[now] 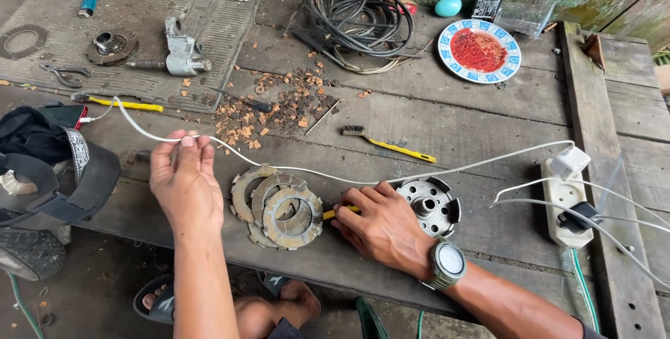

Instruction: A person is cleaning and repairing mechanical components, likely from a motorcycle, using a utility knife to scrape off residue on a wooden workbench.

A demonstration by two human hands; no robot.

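Note:
My left hand (185,178) is raised over the wooden table (447,123), fingertips pinching a white cable (307,171) that runs across to a charger on a power strip (569,203). My right hand (382,226), with a wristwatch, rests on the table and grips a yellow-handled tool (333,212). Its tip points at a stack of several worn, ring-shaped clutch plates (279,206) between my hands. A round metal clutch hub (431,205) lies just right of my right hand.
A yellow-handled wire brush (387,142) and scattered cork-like scraps (279,105) lie behind the plates. Farther back are coiled black cables (359,18), a plate of red stuff (479,50), a metal part (183,49) and pliers (64,72). A black bag (49,164) is at left.

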